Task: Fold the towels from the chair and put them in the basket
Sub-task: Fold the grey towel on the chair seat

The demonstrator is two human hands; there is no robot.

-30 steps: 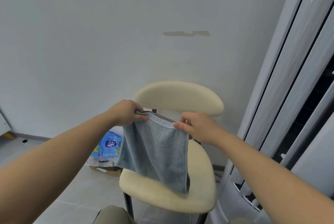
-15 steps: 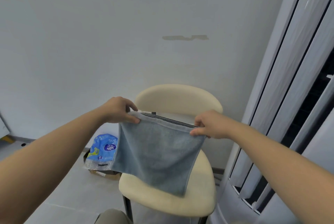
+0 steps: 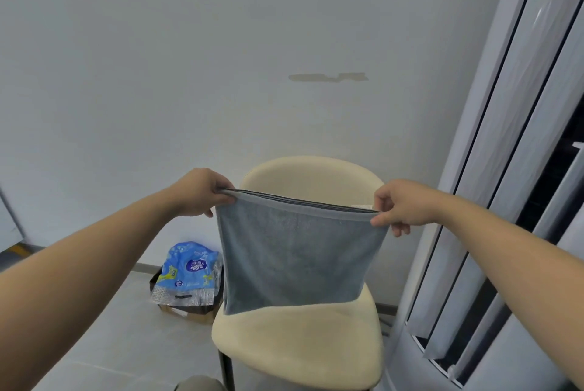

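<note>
Grey-blue towel (image 3: pixel 294 258) is held up, stretched flat in front of the cream chair (image 3: pixel 303 346); its top left corner is pinched by the left hand (image 3: pixel 202 191), its top right corner by the right hand (image 3: pixel 399 205); a blue packet (image 3: pixel 188 273) is seen on the floor beside the chair.

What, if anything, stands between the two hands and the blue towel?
Nothing visible does. The left hand and the right hand each pinch a top corner of the towel, which hangs stretched between them above the seat of the chair. No basket is in view, so the way there cannot be judged.
</note>
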